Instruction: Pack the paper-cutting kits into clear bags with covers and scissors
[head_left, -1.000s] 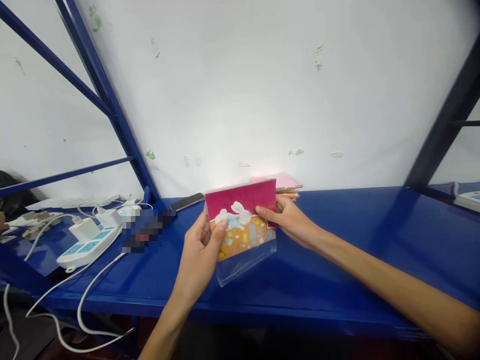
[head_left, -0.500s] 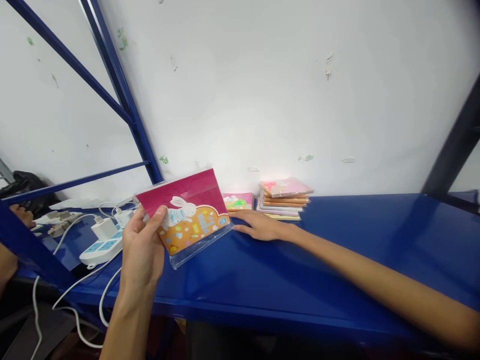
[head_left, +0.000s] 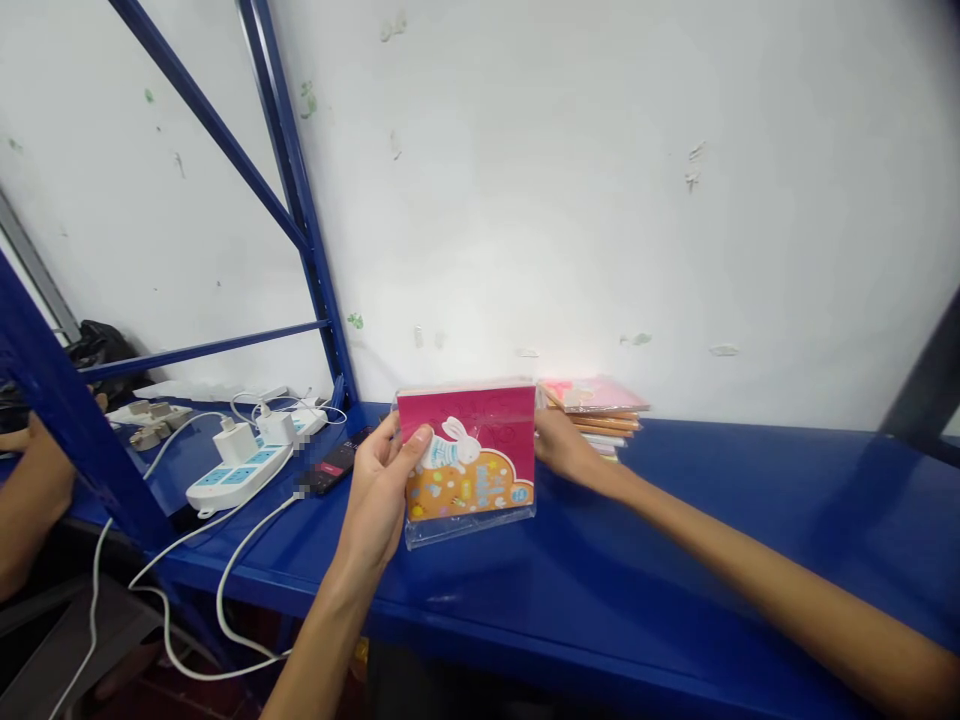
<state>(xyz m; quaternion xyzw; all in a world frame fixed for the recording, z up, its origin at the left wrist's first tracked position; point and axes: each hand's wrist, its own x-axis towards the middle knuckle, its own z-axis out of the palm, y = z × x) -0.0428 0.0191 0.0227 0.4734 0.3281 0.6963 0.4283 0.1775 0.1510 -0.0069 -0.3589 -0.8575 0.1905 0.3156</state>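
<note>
My left hand [head_left: 380, 490] grips a booklet in a clear plastic sleeve [head_left: 517, 425], thumb across its front and fingers behind. Its cover is magenta and orange with a white rabbit, and the loose sleeve end hangs below. At the booklet's right edge is my right hand [head_left: 566, 448]. Its fingers are hidden behind the booklet, so what they hold or touch does not show. Right behind that hand stands a stack of similar thin wrapped booklets [head_left: 611, 400], a pink one on top.
The blue shelf [head_left: 712, 520] runs along a white wall. At left lie a white power strip [head_left: 240, 480] with plugged-in chargers, a dark phone [head_left: 337, 465] and white cables [head_left: 225, 590]. A blue upright [head_left: 82, 440] separates off another person's arm [head_left: 45, 480].
The rabbit booklet has moved right and been turned nearly level and upright. My right hand's fingers have gone behind its right edge. The view has shifted left, bringing the phone into sight.
</note>
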